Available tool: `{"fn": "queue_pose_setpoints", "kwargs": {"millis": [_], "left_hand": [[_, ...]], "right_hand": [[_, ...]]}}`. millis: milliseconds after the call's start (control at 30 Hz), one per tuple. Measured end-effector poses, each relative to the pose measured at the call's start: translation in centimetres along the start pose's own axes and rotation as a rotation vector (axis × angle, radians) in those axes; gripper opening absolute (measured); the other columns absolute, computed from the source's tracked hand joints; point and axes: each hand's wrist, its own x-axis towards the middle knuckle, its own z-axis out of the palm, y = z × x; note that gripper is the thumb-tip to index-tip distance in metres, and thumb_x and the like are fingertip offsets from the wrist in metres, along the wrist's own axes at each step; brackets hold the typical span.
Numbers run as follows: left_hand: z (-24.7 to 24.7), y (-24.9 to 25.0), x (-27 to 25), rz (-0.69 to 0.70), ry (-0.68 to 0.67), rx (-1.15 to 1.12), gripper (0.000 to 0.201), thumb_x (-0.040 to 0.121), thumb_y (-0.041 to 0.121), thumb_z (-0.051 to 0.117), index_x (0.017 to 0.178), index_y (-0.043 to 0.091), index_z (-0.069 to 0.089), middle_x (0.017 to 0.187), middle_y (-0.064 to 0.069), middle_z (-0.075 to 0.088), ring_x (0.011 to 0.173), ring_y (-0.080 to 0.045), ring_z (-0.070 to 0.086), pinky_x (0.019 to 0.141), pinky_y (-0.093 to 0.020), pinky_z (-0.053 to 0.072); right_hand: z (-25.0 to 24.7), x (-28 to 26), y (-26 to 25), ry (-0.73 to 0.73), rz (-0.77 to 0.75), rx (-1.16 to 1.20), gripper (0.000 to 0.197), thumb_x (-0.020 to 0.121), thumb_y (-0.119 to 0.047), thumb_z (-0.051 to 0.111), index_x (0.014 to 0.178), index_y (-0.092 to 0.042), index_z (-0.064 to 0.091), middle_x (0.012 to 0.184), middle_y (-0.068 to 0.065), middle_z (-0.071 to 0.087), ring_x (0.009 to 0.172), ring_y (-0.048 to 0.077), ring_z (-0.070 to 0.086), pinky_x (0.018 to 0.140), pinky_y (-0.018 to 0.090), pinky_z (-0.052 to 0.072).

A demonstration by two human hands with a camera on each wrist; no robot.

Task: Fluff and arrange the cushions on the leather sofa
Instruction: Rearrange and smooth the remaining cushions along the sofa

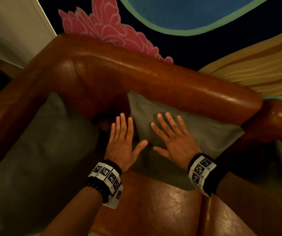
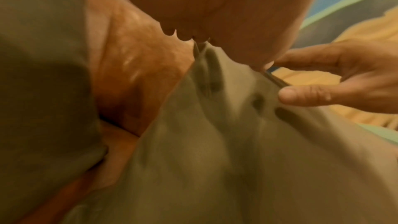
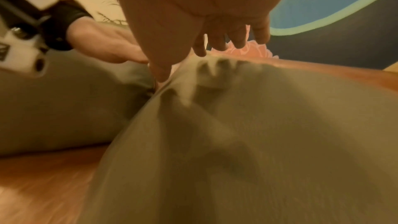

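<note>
While the grey cushion leaned against the leather sofa backrest, your left hand and right hand lay flat and released, grasping nothing, so firm, even patting from both sides would have plumped it best.
</note>
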Motion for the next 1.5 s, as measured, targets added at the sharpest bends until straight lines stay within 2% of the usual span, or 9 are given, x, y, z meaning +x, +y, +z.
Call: {"fn": "queue_pose_setpoints", "kwargs": {"millis": [333, 567, 733, 867, 1033, 1167, 1267, 1400, 1500], "left_hand": [[-2.7, -2.0, -7.8, -0.226, 0.096, -0.055, 0.098, 0.097, 0.076, 0.022, 0.168, 0.009, 0.012, 0.175, -0.017, -0.005, 0.163, -0.029, -0.007, 0.132, -0.047, -0.004], [-4.4, -5.7, -15.7, -0.449, 0.294, -0.052, 0.083, 0.098, 0.065, 0.042, 0.161, 0.011, 0.037, 0.171, -0.017, 0.028, 0.162, -0.029, 0.014, 0.133, -0.047, 0.004], [-5.7, -7.9, -20.4, -0.542, 0.480, -0.022, 0.062, 0.094, 0.048, 0.056, 0.143, 0.010, 0.060, 0.151, -0.014, 0.059, 0.149, -0.030, 0.046, 0.128, -0.052, 0.022], [-5.8, -9.6, -25.0, -0.685, 0.653, -0.008, 0.041, 0.090, 0.034, 0.077, 0.125, 0.012, 0.072, 0.112, -0.011, 0.075, 0.111, -0.035, 0.063, 0.099, -0.051, 0.043], [-3.8, -12.0, -30.1, -0.821, 0.675, -0.043, 0.038, 0.083, 0.040, 0.089, 0.103, 0.013, 0.073, 0.094, -0.008, 0.067, 0.092, -0.031, 0.061, 0.084, -0.044, 0.046], [-2.5, -13.0, -32.4, -1.074, 0.635, -0.286, 0.062, 0.067, 0.064, 0.088, 0.098, 0.015, 0.068, 0.096, -0.002, 0.061, 0.092, -0.025, 0.060, 0.081, -0.046, 0.054], [-1.4, -14.0, -33.0, -1.295, 0.615, -0.638, 0.099, 0.049, 0.075, 0.088, 0.120, 0.014, 0.058, 0.116, -0.004, 0.062, 0.104, -0.025, 0.063, 0.084, -0.042, 0.056], [0.3, -15.7, -31.8, -1.228, 0.520, -0.965, 0.137, 0.047, 0.052, 0.102, 0.157, 0.021, 0.028, 0.158, 0.000, 0.044, 0.136, -0.024, 0.051, 0.107, -0.046, 0.051], [2.0, -16.6, -30.6, -1.177, 0.551, -1.112, 0.136, 0.044, 0.036, 0.107, 0.157, 0.026, 0.033, 0.151, 0.013, 0.045, 0.133, -0.015, 0.050, 0.110, -0.042, 0.049]], "right_hand": [[-2.9, -0.5, -4.3, -0.090, -0.076, 0.042, 0.083, 0.098, -0.060, 0.055, 0.165, -0.017, 0.034, 0.173, 0.018, 0.018, 0.161, 0.039, 0.014, 0.126, 0.060, 0.008], [-5.8, 1.1, -9.3, -0.222, -0.168, 0.084, 0.076, 0.109, -0.058, 0.028, 0.170, -0.023, -0.002, 0.176, 0.014, -0.014, 0.161, 0.035, -0.018, 0.130, 0.055, -0.009], [-6.5, 3.0, -13.2, -0.286, -0.143, 0.259, 0.078, 0.106, -0.057, 0.044, 0.169, -0.023, 0.014, 0.177, 0.010, 0.013, 0.164, 0.029, 0.001, 0.133, 0.048, 0.002], [-6.5, 5.8, -15.7, -0.302, 0.036, 0.526, 0.078, 0.094, -0.061, 0.067, 0.159, -0.024, 0.045, 0.151, 0.008, 0.060, 0.142, 0.030, 0.052, 0.118, 0.041, 0.040], [-7.2, 9.5, -17.6, -0.292, 0.180, 0.756, 0.098, 0.076, -0.062, 0.085, 0.156, -0.020, 0.047, 0.153, 0.007, 0.058, 0.140, 0.030, 0.054, 0.112, 0.040, 0.045], [-6.8, 12.7, -17.8, -0.326, 0.199, 0.785, 0.128, 0.062, -0.067, 0.091, 0.165, -0.022, 0.031, 0.167, 0.006, 0.040, 0.151, 0.029, 0.042, 0.123, 0.043, 0.037], [-6.3, 15.0, -17.2, -0.359, 0.273, 0.926, 0.135, 0.058, -0.061, 0.096, 0.167, -0.026, 0.024, 0.168, 0.003, 0.038, 0.152, 0.027, 0.041, 0.122, 0.044, 0.039], [-5.2, 17.8, -16.6, -0.400, 0.313, 1.039, 0.150, 0.045, -0.065, 0.096, 0.168, -0.028, 0.018, 0.172, 0.002, 0.030, 0.156, 0.028, 0.034, 0.124, 0.049, 0.036], [-3.9, 19.7, -16.6, -0.451, 0.281, 1.094, 0.144, 0.053, -0.052, 0.099, 0.169, -0.029, 0.016, 0.174, 0.003, 0.024, 0.158, 0.027, 0.028, 0.125, 0.045, 0.033]]}}
